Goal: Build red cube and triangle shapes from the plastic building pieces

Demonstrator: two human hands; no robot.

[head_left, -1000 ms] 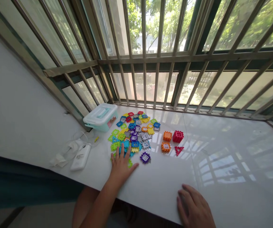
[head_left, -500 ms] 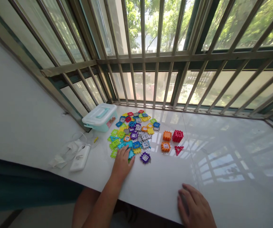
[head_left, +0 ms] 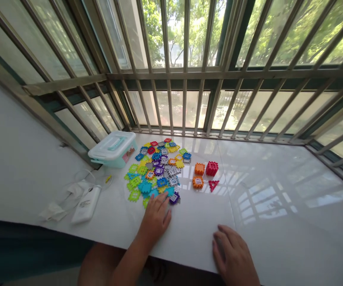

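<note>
My left hand [head_left: 155, 220] spread open, fingertips on the near edge of the colourful plastic building tiles [head_left: 156, 171], my right hand [head_left: 232, 254] loosely curled and empty on the white tabletop [head_left: 189, 234]

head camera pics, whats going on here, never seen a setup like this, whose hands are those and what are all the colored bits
These pictures come from one camera worn on a person's head, looking forward and down, so the two bare hands are that person's own. The left hand rests on the near edge of a spread of interlocking plastic toy pieces in many colours. The right hand lies on the glossy white surface and holds nothing. Beside the spread sit a small red block and an orange block. Further left are a lidded plastic box and a white power bank. Barred windows run behind.
</note>
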